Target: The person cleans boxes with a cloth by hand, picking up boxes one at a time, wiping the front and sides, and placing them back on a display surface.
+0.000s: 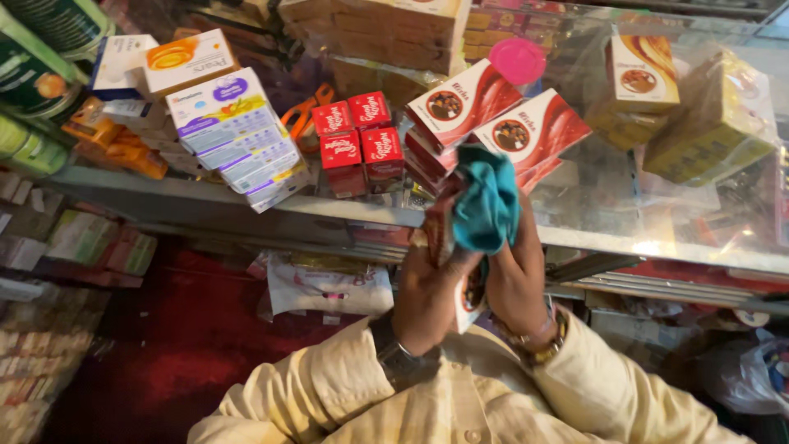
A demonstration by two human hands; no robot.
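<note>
Head view looks down first on the cream sleeves of the person, with a dark watch [393, 355] on the left wrist and a beaded bracelet [538, 341] on the right wrist. Both hands are raised together in front of the chest. The left hand [427, 300] is closed around a small red and white box [460, 279], which is mostly hidden between the two palms. The right hand [516, 275] is closed on a teal cloth [486, 205], and this cloth is pressed on the upper part of the box. Behind the hands is a glass counter [608, 205] with a metal edge. On the counter, just past the cloth, lie red and white boxes [493, 115] in a tilted stack. To the left of them stand four small red packs [359, 140], close together. More left is a leaning stack of white and purple boxes [234, 136], and an orange and white box [187, 59] behind it. At the far right are yellow packets [715, 123] in clear wrap, and a pink round lid [518, 59] lies farther back.
</note>
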